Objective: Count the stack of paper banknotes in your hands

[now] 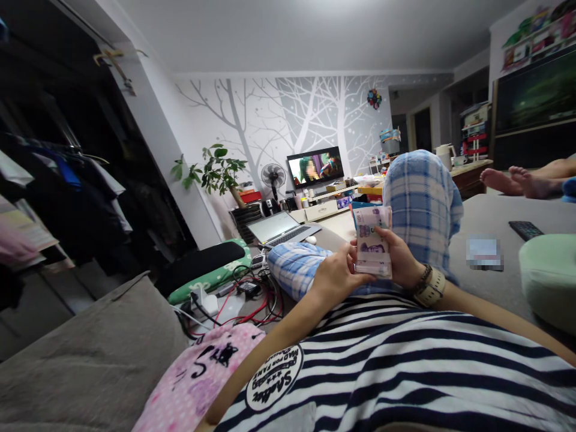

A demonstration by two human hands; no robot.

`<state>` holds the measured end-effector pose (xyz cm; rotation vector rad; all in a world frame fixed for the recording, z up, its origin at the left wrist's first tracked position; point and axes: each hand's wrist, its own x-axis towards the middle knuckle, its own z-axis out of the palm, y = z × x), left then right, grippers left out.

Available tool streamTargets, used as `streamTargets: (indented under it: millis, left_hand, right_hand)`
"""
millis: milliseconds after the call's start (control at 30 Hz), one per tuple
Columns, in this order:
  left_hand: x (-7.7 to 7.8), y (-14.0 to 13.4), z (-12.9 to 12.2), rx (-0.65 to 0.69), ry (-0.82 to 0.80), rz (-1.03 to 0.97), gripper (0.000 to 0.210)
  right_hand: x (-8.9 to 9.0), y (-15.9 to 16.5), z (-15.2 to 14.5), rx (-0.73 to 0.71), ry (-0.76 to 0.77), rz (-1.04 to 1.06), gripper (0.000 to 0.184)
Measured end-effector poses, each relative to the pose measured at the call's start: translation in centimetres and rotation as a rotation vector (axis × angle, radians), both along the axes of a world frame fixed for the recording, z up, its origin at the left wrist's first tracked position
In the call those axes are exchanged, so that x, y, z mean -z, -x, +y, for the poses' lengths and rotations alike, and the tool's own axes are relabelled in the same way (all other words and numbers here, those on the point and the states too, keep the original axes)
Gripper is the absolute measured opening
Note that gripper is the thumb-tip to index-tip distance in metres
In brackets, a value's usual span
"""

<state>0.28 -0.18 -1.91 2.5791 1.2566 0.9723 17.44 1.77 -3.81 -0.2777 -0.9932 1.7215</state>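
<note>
Above my lap, I hold a stack of play banknotes (pixel 372 239), pale pink and white with purple cartoon figures and the digit 5. My left hand (pixel 338 269) is closed on its left and lower edge, thumb along the bottom. From the right side my right hand (pixel 401 259) grips it too, its thumb lying across the front face. The stack stands tilted up toward me; its back and most of the fingers behind it are hidden. Behind it rises my bent knee (pixel 418 189) in blue plaid trousers.
A laptop (pixel 288 229) and tangled cables (pixel 256 300) lie left of my legs. To the right are a blurred card (pixel 484 253), a remote control (pixel 525 230) and a green cushion (pixel 549 273). Another person's feet (pixel 522 181) rest farther right. A television (pixel 315 167) stands ahead.
</note>
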Motion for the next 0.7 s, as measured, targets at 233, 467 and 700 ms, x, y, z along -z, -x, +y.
streamTargets:
  millis: [233, 467, 700]
  left_hand:
    - [-0.14, -0.02, 0.05, 0.016, 0.044, -0.019, 0.062]
    - [0.13, -0.04, 0.11, 0.002, 0.011, -0.009, 0.063]
    - [0.38, -0.05, 0.24, 0.001, -0.037, 0.006, 0.063]
  right_hand:
    - [0.07, 0.04, 0.09, 0.006, -0.007, -0.026, 0.043]
    - [-0.09, 0.20, -0.14, 0.014, 0.035, 0.003, 0.044]
    - [-0.11, 0.12, -0.06, 0.020, 0.030, -0.023, 0.045]
